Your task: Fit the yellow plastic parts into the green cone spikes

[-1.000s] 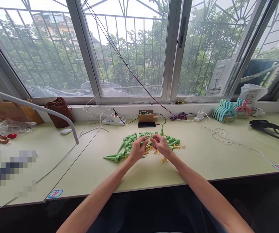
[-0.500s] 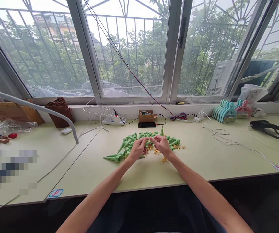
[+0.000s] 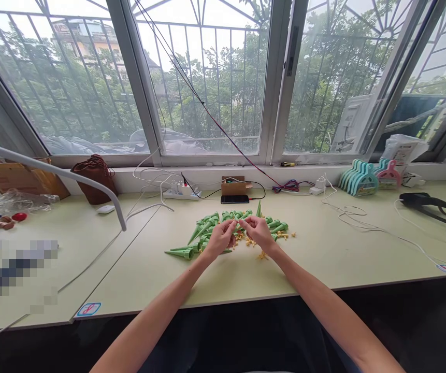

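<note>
Many green cones [image 3: 207, 224] heaped on a pale surface [image 3: 324, 248], left hand [image 3: 219, 239] and right hand [image 3: 259, 232] close together at the heap's near side, fingers curled, any grasp impossible to tell, small yellow pieces [image 3: 262, 255] scattered nearby, phone [image 3: 234, 199] farther off

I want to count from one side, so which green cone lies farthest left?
The green cone at the pile's front left corner: its thin tip, pointing left, reaches past every other visible cone's.
</note>
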A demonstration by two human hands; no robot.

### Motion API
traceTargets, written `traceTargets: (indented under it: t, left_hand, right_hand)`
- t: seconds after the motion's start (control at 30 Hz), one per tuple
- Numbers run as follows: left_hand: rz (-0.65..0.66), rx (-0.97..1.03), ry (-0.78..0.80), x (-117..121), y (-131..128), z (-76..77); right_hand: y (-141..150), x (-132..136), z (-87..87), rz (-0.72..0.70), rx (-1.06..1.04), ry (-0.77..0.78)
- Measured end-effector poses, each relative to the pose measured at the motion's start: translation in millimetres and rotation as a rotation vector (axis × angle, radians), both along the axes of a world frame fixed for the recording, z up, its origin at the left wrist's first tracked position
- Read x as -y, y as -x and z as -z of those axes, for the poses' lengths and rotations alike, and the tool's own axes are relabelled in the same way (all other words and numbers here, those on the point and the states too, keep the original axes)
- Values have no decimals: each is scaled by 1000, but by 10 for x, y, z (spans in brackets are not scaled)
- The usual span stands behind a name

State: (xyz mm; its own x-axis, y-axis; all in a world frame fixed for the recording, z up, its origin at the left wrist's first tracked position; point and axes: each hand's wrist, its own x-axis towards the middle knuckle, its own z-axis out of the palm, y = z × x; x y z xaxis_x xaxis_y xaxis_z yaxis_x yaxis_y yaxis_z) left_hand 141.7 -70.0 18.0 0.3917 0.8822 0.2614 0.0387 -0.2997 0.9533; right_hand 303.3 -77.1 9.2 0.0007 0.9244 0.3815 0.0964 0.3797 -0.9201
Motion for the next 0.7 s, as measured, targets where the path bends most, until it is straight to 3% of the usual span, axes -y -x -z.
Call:
traceTargets:
  t: [0.7]
  left_hand:
    - [10, -17, 10, 52, 36, -40]
  right_hand:
    - [-7, 5, 2, -59, 31, -18]
